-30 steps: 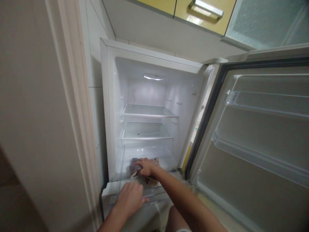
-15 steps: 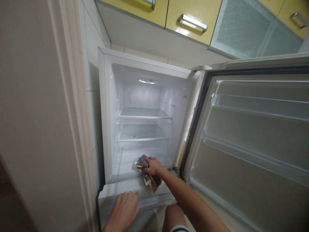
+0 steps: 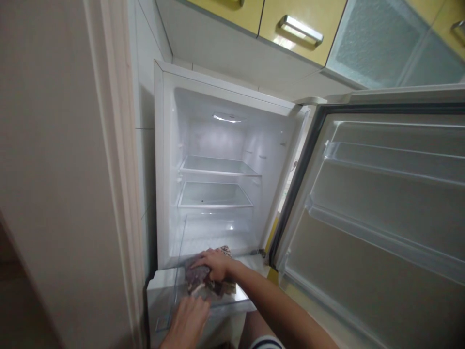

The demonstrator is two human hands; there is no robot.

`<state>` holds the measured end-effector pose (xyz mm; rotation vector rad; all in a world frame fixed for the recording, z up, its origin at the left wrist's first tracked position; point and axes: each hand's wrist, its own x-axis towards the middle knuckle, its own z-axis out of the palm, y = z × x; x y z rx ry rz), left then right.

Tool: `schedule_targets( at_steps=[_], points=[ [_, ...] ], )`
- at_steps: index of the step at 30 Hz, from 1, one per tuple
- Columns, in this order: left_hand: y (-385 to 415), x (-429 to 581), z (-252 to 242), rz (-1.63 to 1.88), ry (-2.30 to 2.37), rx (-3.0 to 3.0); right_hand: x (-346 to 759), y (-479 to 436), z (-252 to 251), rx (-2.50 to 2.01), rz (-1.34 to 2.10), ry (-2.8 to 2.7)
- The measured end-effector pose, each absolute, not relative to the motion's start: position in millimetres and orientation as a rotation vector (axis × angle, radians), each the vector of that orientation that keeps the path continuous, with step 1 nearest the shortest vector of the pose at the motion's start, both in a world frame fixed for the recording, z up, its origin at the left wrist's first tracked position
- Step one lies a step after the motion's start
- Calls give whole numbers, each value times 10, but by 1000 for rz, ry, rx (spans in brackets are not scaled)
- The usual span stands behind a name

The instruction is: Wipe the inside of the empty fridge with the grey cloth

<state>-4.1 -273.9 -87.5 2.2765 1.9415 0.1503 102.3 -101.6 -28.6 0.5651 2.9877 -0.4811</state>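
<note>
My right hand (image 3: 219, 264) presses a crumpled brown and purple patterned cloth (image 3: 196, 275) down in the front part of a clear plastic drawer (image 3: 234, 306). That drawer is pulled partly out from the bottom of an open white fridge (image 3: 232, 92). At the near left of the drawer, my left hand (image 3: 189, 320) is curled over its front rim; the fingertips are hidden. Cloth ends show on both sides of my right hand.
Two glass shelves, an upper one (image 3: 221, 166) and a lower one (image 3: 214, 195) with a small dark speck, sit above the drawer. The fridge door (image 3: 363, 242) stands wide at right, with clear door racks (image 3: 385, 162). A pale door frame (image 3: 116, 145) borders the left; yellow cabinets (image 3: 305, 19) hang overhead.
My right hand has moved the cloth toward me and to the left, closer to my left hand. My left hand stays on the drawer rim. The view has shifted slightly.
</note>
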Motion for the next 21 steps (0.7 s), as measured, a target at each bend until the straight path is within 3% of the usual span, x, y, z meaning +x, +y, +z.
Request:
schedule_targets(
  at_steps=[4, 6, 16, 21],
  points=[
    [-2783, 11, -853, 23, 1943, 2233, 740, -992, -269, 1292, -413, 3009],
    [-2795, 37, -750, -20, 1933, 2239, 592, -1015, -267, 1406, -431, 2982],
    [-2758, 50, -317, 26, 2010, 2170, 842, -1085, -346, 388, -614, 3000],
    [-2692, -63, -157, 56, 2036, 2136, 1439, -890, -287, 490, -735, 2947]
  ],
)
